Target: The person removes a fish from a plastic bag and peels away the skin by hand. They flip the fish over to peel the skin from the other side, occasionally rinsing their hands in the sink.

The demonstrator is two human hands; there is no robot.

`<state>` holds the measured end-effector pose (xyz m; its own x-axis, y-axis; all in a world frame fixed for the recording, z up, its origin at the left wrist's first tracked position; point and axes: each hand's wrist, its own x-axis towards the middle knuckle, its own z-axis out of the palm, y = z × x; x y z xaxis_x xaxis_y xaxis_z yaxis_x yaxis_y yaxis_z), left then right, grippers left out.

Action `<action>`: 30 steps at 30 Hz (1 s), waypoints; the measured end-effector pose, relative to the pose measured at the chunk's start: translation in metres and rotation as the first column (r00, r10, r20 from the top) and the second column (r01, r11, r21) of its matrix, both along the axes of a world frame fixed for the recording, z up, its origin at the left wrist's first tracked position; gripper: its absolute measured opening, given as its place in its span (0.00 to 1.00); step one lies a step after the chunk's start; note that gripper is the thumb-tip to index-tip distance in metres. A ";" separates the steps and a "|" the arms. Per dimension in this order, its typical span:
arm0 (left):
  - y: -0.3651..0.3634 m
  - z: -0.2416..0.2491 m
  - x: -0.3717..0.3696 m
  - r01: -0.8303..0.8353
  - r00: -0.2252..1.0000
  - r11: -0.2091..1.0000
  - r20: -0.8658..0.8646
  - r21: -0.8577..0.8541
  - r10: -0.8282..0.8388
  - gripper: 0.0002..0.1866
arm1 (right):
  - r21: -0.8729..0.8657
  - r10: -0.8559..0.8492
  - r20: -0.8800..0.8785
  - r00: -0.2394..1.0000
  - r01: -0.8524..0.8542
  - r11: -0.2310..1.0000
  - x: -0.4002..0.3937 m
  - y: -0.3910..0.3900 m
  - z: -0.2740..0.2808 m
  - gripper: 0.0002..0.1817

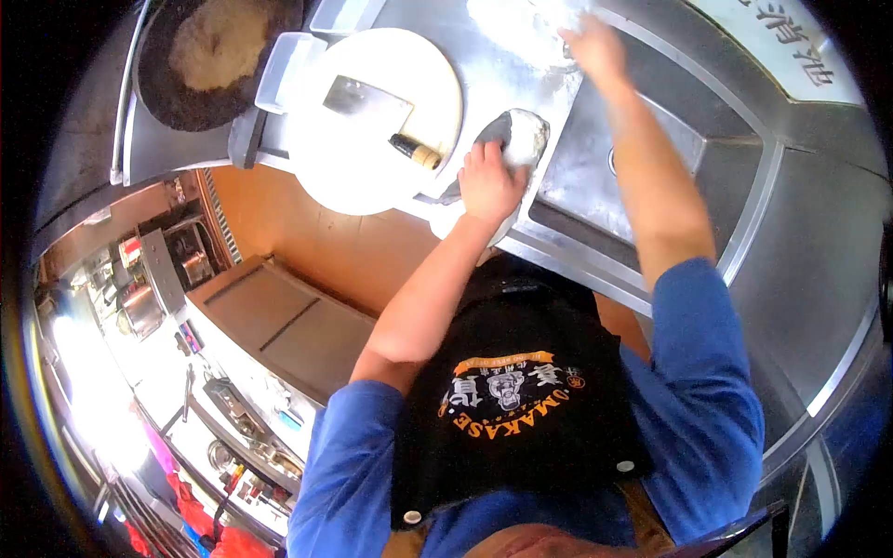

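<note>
My left hand [491, 182] presses down on what looks like a fish [526, 138], dark grey with a pale side, with its fingers curled over the body. The fish lies on a white board [510, 228] beside the sink, partly hidden under the hand. My right hand [595, 51] reaches past the sink's far left corner, blurred by motion. Bright white glare beside it hides whether it holds anything. To the left, a cleaver [358, 98] with a black and wooden handle rests on a round white cutting board [372, 191], apart from both hands.
A metal sink [581, 167] lies under my right forearm. At the upper left is a dark round pan [158, 88] with pale brown contents, next to a clear plastic container [286, 73]. Below the counter's left side stands a metal cabinet [279, 316] on the brown floor.
</note>
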<state>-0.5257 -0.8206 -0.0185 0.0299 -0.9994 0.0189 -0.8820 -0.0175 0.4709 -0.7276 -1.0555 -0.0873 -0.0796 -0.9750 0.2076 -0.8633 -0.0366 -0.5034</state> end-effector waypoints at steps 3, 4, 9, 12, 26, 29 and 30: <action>0.000 -0.015 0.002 -0.015 1.000 1.000 0.007 -0.010 0.015 0.26 | 0.047 -0.112 0.582 0.806 0.104 0.993 0.035 0.081 0.032 0.16; 0.001 -0.021 0.005 -0.010 1.000 0.999 -0.007 -0.038 0.010 0.25 | 0.082 -0.066 0.513 0.856 0.028 0.996 0.037 0.111 0.031 0.14; -0.003 -0.022 0.004 0.018 0.998 0.998 -0.053 -0.062 -0.021 0.22 | 0.204 0.130 0.573 0.809 -0.294 0.934 0.061 0.195 0.021 0.19; -0.003 -0.025 0.002 0.002 0.997 1.000 -0.072 -0.022 -0.003 0.18 | 0.248 0.122 0.408 0.905 -0.239 0.939 0.070 0.190 0.031 0.16; 0.008 -0.038 0.024 0.012 0.912 1.000 -0.411 -0.008 -0.014 0.12 | 0.304 0.215 -0.070 0.974 -0.185 0.935 0.017 0.158 -0.002 0.10; 0.013 -0.039 0.029 -0.068 0.853 0.990 -0.507 0.127 0.123 0.13 | 0.287 -0.293 0.298 0.908 0.207 0.935 -0.052 0.139 -0.030 0.07; 0.012 -0.037 0.031 -0.065 0.853 0.990 -0.507 0.128 0.122 0.13 | 0.309 -0.407 0.528 0.745 0.278 0.910 -0.078 0.127 -0.047 0.07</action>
